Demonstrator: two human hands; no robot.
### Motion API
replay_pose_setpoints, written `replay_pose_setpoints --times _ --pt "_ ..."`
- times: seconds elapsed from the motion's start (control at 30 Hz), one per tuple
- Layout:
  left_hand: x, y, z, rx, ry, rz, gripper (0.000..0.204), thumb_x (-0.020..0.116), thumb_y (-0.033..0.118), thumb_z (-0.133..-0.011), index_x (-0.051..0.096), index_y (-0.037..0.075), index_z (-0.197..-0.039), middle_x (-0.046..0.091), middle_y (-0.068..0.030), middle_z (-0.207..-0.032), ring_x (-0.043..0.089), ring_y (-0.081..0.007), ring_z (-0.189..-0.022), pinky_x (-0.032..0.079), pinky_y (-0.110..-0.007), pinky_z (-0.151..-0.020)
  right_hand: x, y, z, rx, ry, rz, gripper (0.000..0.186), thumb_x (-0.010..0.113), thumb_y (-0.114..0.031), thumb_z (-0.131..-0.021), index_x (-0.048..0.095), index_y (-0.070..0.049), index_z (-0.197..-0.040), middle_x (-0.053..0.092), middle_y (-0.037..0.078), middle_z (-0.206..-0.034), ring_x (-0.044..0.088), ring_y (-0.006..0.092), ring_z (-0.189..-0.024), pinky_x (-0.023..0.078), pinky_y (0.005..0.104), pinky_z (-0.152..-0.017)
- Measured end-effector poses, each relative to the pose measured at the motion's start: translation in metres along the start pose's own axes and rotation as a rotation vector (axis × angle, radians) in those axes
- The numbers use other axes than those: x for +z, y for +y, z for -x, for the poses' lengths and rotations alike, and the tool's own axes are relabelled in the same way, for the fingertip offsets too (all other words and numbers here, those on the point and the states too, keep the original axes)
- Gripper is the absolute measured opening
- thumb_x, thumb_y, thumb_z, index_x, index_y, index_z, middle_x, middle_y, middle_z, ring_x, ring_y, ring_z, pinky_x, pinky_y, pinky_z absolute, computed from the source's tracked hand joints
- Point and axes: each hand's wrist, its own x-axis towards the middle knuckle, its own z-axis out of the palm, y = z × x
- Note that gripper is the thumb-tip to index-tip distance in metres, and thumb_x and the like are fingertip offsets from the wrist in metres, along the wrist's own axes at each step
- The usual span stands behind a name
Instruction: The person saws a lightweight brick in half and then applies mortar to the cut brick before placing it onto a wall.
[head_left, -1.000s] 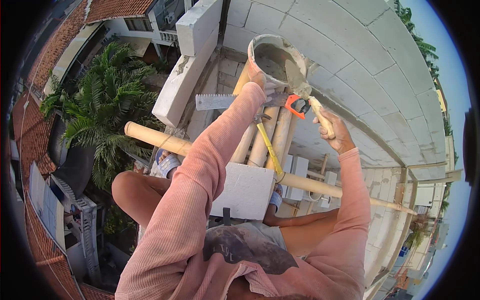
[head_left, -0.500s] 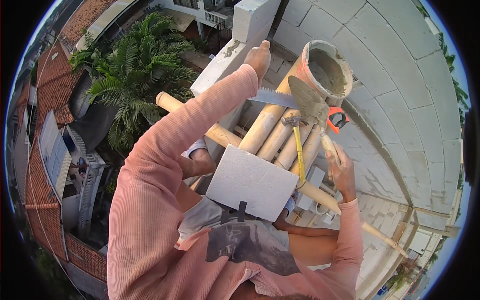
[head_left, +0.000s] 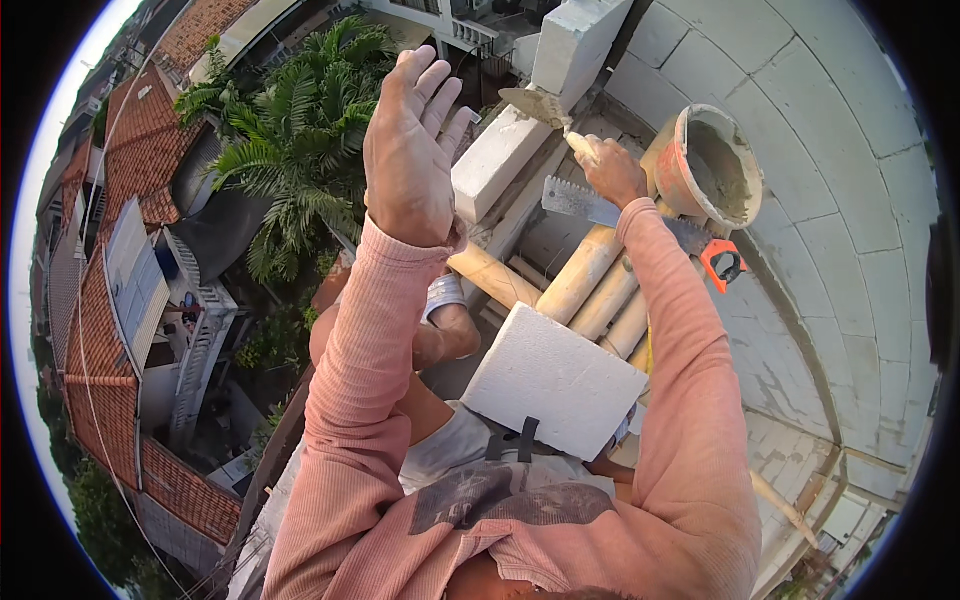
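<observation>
My left hand (head_left: 412,150) is raised beside the low white block wall (head_left: 495,170), fingers stretched out with nothing in them. My right hand (head_left: 610,170) grips the wooden handle of a trowel (head_left: 537,105). Its mortar-smeared blade is at the top of the wall, near the foot of an upright white block (head_left: 580,45). Below that hand lies a handsaw (head_left: 578,200) with an orange handle, partly covered by my forearm. A bucket of grey mortar (head_left: 715,165) stands right of the hand. A pale rectangular block (head_left: 555,380) lies at my lap.
Bamboo poles (head_left: 583,275) form a platform in front of me. A tall block wall (head_left: 800,130) curves along the right. My right arm hides most of a yellow-handled hammer. To the left, the drop falls to palms (head_left: 290,140) and tiled roofs (head_left: 105,320).
My right hand has carried the trowel from beside the bucket up and left to the low wall. My left hand has left the wall, moved left and opened. The view has shifted slightly.
</observation>
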Motion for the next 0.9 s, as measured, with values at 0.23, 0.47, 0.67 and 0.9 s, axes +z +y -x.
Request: replay_pose_setpoints --times 0.23,0.47,0.67,0.9 --pt "0.001 0.013 0.004 0.039 -0.066 0.089 0.07 0.045 0.038 -0.105 0.022 -0.009 -0.152 0.028 -0.0309 -0.154 0.027 -0.0419 -0.146 0.026 -0.054 -0.121 0.008 0.015 -0.033 0.053 0.119 0.102 0.046 0.056 -0.04 -0.097 0.056 -0.017 -0.136 0.062 0.013 -0.125 0.066 0.0438 -0.106 0.052 0.056 -0.09" --pt "-0.002 0.013 0.002 0.039 -0.088 0.103 0.078 0.049 0.045 -0.103 0.022 -0.008 -0.152 0.025 -0.0329 -0.156 0.027 -0.0436 -0.147 0.025 -0.053 -0.121 0.016 0.016 -0.007 -0.024 0.278 0.071 0.042 0.058 -0.036 -0.098 0.056 -0.017 -0.136 0.063 0.013 -0.114 0.069 0.0413 -0.097 0.056 0.0535 -0.08" --pt "-0.004 0.019 0.001 0.051 -0.081 0.109 0.073 0.045 0.04 -0.105 0.02 -0.008 -0.153 0.023 -0.0337 -0.156 0.026 -0.0441 -0.147 0.024 -0.054 -0.121 0.008 0.033 -0.005 0.014 0.263 0.008 0.046 0.057 -0.043 -0.096 0.06 -0.017 -0.134 0.065 0.011 -0.117 0.069 0.0378 -0.1 0.055 0.0501 -0.085" --pt "-0.008 0.022 0.002 0.043 -0.103 0.12 0.073 0.045 0.041 -0.105 0.019 -0.008 -0.153 0.023 -0.0336 -0.156 0.024 -0.0446 -0.148 0.024 -0.054 -0.121 -0.006 0.065 -0.005 0.022 0.22 0.169 0.045 0.057 -0.043 -0.096 0.062 -0.015 -0.132 0.067 0.009 -0.116 0.069 0.0337 -0.102 0.055 0.0461 -0.086"
